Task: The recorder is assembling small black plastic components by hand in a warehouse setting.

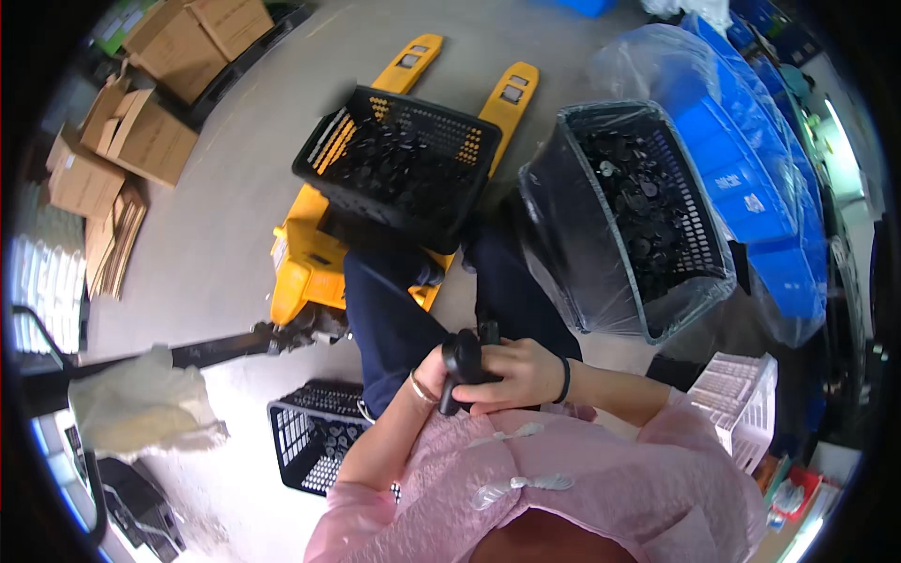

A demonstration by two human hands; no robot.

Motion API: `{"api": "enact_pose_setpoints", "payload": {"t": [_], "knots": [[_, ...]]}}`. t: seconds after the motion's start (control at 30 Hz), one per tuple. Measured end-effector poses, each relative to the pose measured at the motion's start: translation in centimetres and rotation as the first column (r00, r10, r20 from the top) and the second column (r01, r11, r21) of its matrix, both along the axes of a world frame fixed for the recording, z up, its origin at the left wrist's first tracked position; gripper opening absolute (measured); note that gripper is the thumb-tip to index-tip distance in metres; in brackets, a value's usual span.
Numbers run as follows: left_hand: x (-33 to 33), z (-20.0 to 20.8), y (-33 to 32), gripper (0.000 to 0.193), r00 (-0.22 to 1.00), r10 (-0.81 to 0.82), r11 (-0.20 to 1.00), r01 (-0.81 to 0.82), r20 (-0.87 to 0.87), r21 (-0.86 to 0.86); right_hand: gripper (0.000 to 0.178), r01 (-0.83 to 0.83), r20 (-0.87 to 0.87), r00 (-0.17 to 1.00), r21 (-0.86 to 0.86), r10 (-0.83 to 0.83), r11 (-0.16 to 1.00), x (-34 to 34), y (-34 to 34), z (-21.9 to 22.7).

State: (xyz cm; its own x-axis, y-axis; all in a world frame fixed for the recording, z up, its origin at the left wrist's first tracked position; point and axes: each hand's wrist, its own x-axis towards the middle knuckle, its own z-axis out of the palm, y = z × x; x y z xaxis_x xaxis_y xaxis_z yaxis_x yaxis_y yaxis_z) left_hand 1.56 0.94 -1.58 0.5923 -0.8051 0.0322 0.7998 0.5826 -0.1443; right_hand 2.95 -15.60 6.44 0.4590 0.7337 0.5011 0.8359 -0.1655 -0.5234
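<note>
My left hand (430, 372) and my right hand (522, 373) meet in front of my body, over my lap. Between them are black plastic parts (462, 355), with a rounded head and short stems poking out. The left fingers are mostly hidden behind these parts; the right fingers curl round them from the other side. Beyond my knees, a black crate (427, 109) holds a heap of small black parts (394, 169). To its right, a tall black crate (580, 244) wrapped in clear film contains many round black pieces (643, 192).
A yellow pallet jack (305, 258) lies under the far crate, its handle reaching left beneath a pale cloth (141, 403). Low left sits another black crate (293, 446). At right stand a white crate (737, 399) and film-covered blue bins (727, 174). Cardboard boxes (155, 141) are stacked far left.
</note>
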Motion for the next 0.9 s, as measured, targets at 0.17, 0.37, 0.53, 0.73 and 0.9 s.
{"api": "enact_pose_setpoints", "payload": {"t": [0.17,0.37,0.53,0.73,0.9], "knots": [[-0.8,-1.1,0.3,0.027,0.997,-0.063,0.824,0.034,0.033,0.566,0.036,0.055,-0.080,0.996,0.160,-0.043,0.986,-0.7,-0.1,-1.6],[-0.8,0.2,-1.2,0.031,0.996,-0.087,0.859,0.066,0.018,0.508,0.052,0.183,-0.419,0.906,0.248,-0.065,0.951,-1.6,-1.6,-2.3],[-0.8,1.0,0.0,0.040,0.988,-0.144,0.985,0.137,0.062,0.105,0.045,0.404,-0.886,0.422,0.373,0.191,0.835,0.2,-0.8,0.6],[-0.5,0.4,-0.2,0.045,0.995,-0.079,0.964,0.060,0.063,0.260,0.033,0.641,-0.902,-0.187,0.188,0.389,0.744,1.0,-4.3,-3.0],[-0.7,1.9,-0.7,0.048,1.000,-0.010,0.948,0.019,-0.030,0.317,0.025,0.549,-0.997,-0.044,0.028,0.063,0.835,-1.0,-6.0,-3.4]]}}
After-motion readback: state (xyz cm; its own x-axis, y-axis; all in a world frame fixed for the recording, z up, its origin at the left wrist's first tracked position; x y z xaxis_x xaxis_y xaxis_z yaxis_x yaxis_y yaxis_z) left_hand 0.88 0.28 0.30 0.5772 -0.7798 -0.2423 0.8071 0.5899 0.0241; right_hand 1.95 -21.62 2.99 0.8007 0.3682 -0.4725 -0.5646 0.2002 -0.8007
